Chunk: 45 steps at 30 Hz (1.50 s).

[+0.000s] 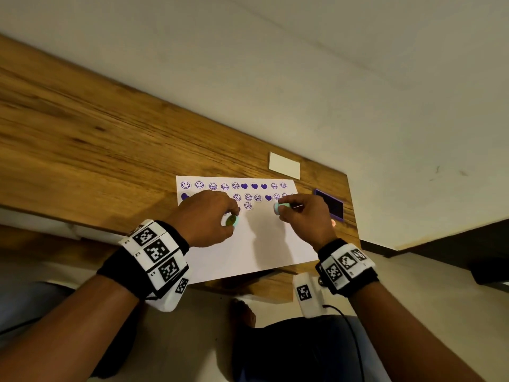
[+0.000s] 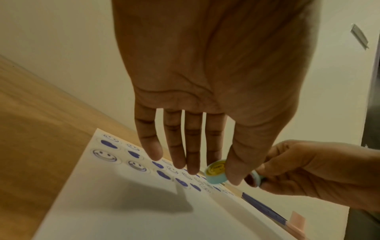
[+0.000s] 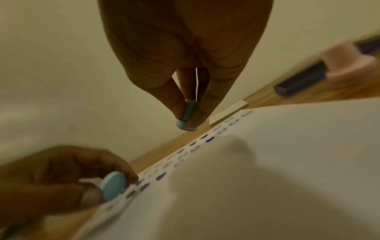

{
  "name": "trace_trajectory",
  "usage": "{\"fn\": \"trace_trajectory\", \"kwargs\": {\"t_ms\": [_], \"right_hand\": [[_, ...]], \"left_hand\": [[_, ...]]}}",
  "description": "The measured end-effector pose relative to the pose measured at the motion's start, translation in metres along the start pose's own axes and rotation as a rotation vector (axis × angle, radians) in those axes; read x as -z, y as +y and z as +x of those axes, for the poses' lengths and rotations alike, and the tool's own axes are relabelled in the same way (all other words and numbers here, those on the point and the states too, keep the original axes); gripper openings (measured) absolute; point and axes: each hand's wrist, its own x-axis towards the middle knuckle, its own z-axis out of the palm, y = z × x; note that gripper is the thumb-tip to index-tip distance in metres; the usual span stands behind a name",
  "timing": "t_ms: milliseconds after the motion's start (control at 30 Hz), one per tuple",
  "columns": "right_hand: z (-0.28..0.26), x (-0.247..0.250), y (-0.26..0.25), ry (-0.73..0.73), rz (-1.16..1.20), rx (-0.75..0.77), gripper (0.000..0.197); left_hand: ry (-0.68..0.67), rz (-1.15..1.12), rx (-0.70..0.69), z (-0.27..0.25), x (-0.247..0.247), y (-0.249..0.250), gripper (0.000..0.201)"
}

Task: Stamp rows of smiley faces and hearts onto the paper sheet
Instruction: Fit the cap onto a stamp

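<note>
A white paper sheet lies on the wooden table, with rows of purple smileys and hearts along its far edge. My left hand pinches a teal stamp with a yellow smiley label between thumb and forefinger, tilted and just above the third row; the other fingers are straight. My right hand pinches a second teal stamp lying sideways above the sheet's right part. I cannot see that stamp's pattern.
A purple ink pad lies right of the sheet near the table's right edge, with a pink object beside it. A white card lies beyond the sheet. The sheet's near half is unmarked.
</note>
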Motion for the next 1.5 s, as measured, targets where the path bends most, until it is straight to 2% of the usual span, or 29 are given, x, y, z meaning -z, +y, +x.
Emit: {"fn": "trace_trajectory", "kwargs": {"t_ms": [100, 300, 767, 1067, 1267, 1500], "right_hand": [[0.01, -0.014, -0.004, -0.019, -0.302, 0.115, 0.018], [0.02, -0.025, -0.017, -0.064, -0.49, 0.182, 0.022], [0.024, -0.039, -0.024, -0.112, -0.644, 0.19, 0.031], [0.028, -0.042, -0.032, -0.107, -0.66, 0.163, 0.024], [0.037, -0.039, -0.036, -0.115, -0.614, 0.132, 0.02], [0.038, -0.039, -0.044, -0.122, -0.658, 0.124, 0.02]], "left_hand": [[-0.011, -0.001, 0.003, -0.001, -0.001, -0.001, 0.034], [-0.02, 0.012, -0.005, -0.001, 0.001, 0.0, 0.033], [-0.038, -0.014, 0.015, -0.003, -0.001, 0.004, 0.035], [-0.045, 0.004, 0.01, -0.006, -0.003, 0.0, 0.032], [0.003, -0.01, -0.012, -0.002, 0.003, -0.001, 0.03], [-0.036, -0.014, -0.021, -0.003, 0.003, 0.012, 0.03]]}}
